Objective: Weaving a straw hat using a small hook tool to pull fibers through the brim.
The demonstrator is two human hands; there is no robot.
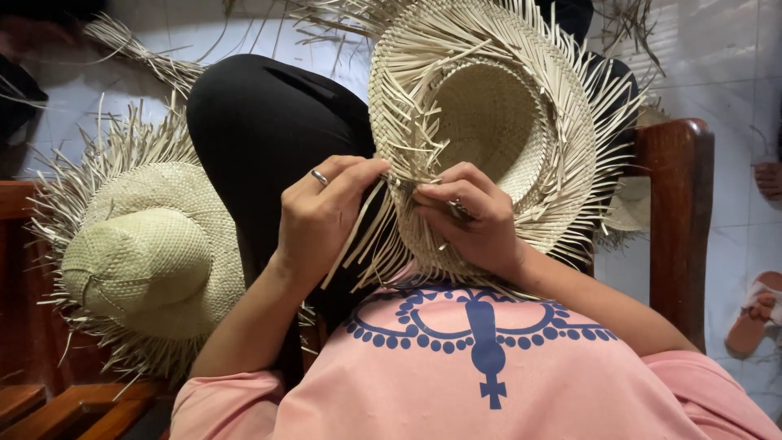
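Head view looks down on a half-woven straw hat (489, 122) held crown-away over the person's lap, its brim ringed with loose strand ends. A likely slip here is a dry strand cracking or pulling out of the weave if it is bent too sharply or tugged hard, leaving a gap in the rim. The left hand (322, 213), a ring on one finger, is pinched closed on a strand at the brim edge. The right hand (472, 216) is curled tight around the rim beside it, fingertips nearly meeting the left. A finished straw hat (138, 261) rests on the wooden chair (676, 204) to the left.
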